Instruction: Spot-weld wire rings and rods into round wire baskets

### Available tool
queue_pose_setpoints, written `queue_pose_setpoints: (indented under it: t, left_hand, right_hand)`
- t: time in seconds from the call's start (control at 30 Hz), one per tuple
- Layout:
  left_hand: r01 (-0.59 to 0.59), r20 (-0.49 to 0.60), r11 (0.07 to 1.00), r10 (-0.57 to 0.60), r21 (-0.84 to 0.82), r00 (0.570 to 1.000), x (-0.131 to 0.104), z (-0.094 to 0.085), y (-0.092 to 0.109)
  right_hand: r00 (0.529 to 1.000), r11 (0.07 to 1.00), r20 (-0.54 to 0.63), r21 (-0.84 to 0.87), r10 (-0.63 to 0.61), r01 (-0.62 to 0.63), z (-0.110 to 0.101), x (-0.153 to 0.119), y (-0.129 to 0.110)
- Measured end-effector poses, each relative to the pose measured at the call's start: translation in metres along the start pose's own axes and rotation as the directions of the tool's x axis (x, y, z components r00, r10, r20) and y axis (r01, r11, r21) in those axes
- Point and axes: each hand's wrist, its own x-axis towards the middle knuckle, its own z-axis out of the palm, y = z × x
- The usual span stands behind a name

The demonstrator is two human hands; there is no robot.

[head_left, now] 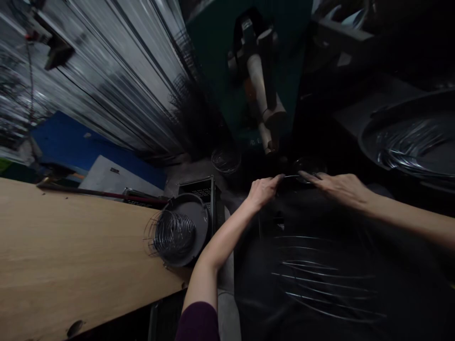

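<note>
Left hand [265,190] and right hand [337,187] are nearly closed, a thin wire [292,176] pinched between them (at fingertip level); curved wires [327,279] are spread below, on dark cloth [263,284].

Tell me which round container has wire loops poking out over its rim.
The dark pan by the wooden board: its wire loops spill past the rim. In the wide basin at far right, the visible wire lies inside.

glossy metal wires [330,289], matt smooth wood board [81,251], ribbed shiny metal wall [131,61]
</note>
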Motion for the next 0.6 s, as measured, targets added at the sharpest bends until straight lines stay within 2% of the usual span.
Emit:
queue_pose_setpoints:
  t: [0.1,0.23,0.37,0.47,0.6]
  left_hand:
    - [0.0,-0.062,0.999,-0.002,-0.033,0.998,0.008,-0.021,-0.004]
    - [-0.023,-0.067,0.998,0.019,-0.057,0.998,0.013,-0.051,-0.011]
    - [-0.056,-0.112,0.998,0.053,-0.026,0.992,0.019,-0.072,-0.019]
    - [-0.049,-0.131,0.998,0.053,0.034,0.99,0.024,-0.081,-0.022]
    - [-0.025,-0.115,0.995,0.036,0.096,0.993,0.026,-0.087,-0.019]
  right_hand:
    - [0.998,0.998,0.053,-0.047,0.031,-0.029,-0.02,0.013,0.001]
    - [0.996,0.999,0.092,-0.03,0.016,-0.013,-0.056,0.027,0.0]
    - [0.993,0.997,0.103,-0.048,0.058,-0.053,-0.087,0.035,-0.004]
    - [0.995,0.998,0.079,-0.025,0.057,-0.055,-0.093,0.042,-0.001]
    - [0.998,0.998,0.034,-0.001,0.06,-0.06,-0.084,0.052,0.007]
